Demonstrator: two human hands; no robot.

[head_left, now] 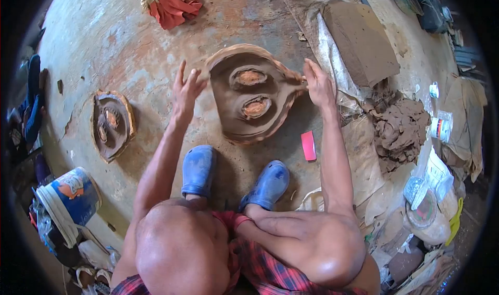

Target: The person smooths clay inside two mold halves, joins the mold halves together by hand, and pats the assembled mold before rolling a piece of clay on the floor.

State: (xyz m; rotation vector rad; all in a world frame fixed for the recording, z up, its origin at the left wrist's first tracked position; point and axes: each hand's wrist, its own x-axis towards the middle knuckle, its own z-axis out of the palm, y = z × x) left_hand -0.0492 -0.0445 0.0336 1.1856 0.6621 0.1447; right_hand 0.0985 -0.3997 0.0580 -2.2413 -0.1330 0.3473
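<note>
Where the mottled grey-brown hard floor (119, 61) spreads out, a large, round-bellied brown clay form (253, 93) with 2 raised ovals lies near its middle; a smaller, similar clay piece (119, 131) lies towards the left edge. The right hand (319, 85) is at the form's narrow neck, its grip unclear; the left hand (187, 89) is spread, just beside the opposite side. Judging by this, the step is positioning; the next move seems to call for even, gentle support from both sides.

Red cloth bundle (174, 8), pale at one end; pink slip (308, 146), flat on floor (109, 40); blue-and-white bucket (78, 199), tilted; white tub (440, 129), colour-banded; yellow-green item (455, 223), lower right.
</note>
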